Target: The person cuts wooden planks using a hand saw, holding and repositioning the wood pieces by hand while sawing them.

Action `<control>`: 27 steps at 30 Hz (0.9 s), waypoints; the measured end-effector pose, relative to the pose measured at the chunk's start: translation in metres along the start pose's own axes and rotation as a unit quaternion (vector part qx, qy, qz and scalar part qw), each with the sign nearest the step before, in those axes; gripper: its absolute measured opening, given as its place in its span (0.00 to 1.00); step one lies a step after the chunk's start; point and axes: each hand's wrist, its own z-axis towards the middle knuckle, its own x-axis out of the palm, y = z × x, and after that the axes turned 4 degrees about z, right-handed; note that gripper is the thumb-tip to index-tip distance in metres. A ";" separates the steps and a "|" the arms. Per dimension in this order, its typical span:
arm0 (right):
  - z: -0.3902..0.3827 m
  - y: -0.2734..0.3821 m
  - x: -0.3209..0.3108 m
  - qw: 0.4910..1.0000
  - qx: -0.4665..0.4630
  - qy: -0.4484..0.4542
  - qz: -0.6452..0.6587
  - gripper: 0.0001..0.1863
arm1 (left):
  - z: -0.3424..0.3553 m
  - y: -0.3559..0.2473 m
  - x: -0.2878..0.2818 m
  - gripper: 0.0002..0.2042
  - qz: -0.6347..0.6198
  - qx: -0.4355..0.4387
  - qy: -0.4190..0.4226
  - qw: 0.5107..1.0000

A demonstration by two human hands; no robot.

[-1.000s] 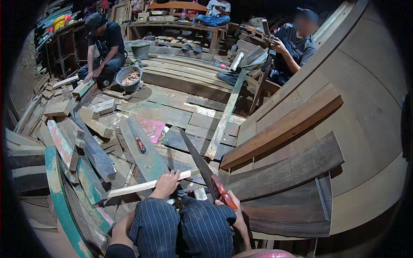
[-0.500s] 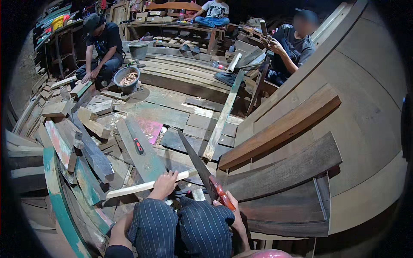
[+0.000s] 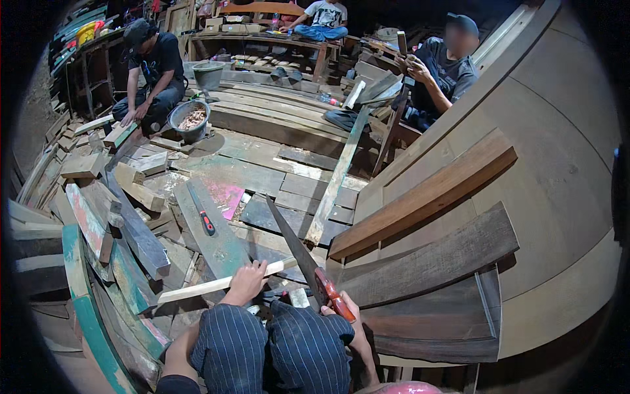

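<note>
My left hand (image 3: 245,284) is closed over a thin pale wood strip (image 3: 197,290), which lies at a slant in front of my knees. In my right hand (image 3: 355,323) is a handsaw (image 3: 293,238), gripped by its red-brown handle, beside my right knee. The long dark blade points forward and to the left, its tip over the floor boards. The blade passes close to the strip's right end; whether they touch I cannot tell. Beyond my left hand lies a wide greenish board (image 3: 220,240) with a red-and-black-handled tool (image 3: 207,223) on it.
Stacked wood offcuts (image 3: 134,226) crowd my left. Curved beams (image 3: 426,197) and a large wooden panel (image 3: 558,164) stand at my right. A bucket of wood chips (image 3: 189,125) sits ahead, near a crouching person (image 3: 154,72). Two other people sit farther back.
The whole view has shifted slightly. My hands, the saw and the strip keep almost the same places relative to each other.
</note>
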 end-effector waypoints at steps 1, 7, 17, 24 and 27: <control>-0.001 0.002 -0.001 1.000 -0.001 -0.003 -0.001 0.13 | 0.002 -0.001 -0.001 0.25 -0.001 0.003 -0.001 1.000; 0.000 0.002 -0.001 1.000 0.007 0.002 0.025 0.14 | 0.001 0.000 -0.001 0.24 -0.003 0.000 0.008 1.000; 0.001 -0.011 -0.004 1.000 -0.005 0.003 0.015 0.14 | 0.001 -0.001 -0.006 0.24 -0.011 -0.003 0.011 1.000; -0.001 -0.004 -0.004 1.000 -0.002 -0.002 0.005 0.14 | 0.003 -0.002 -0.004 0.24 -0.017 0.001 0.006 1.000; -0.002 -0.004 -0.001 1.000 -0.005 -0.003 0.012 0.14 | 0.000 -0.003 -0.007 0.24 -0.005 -0.005 0.001 1.000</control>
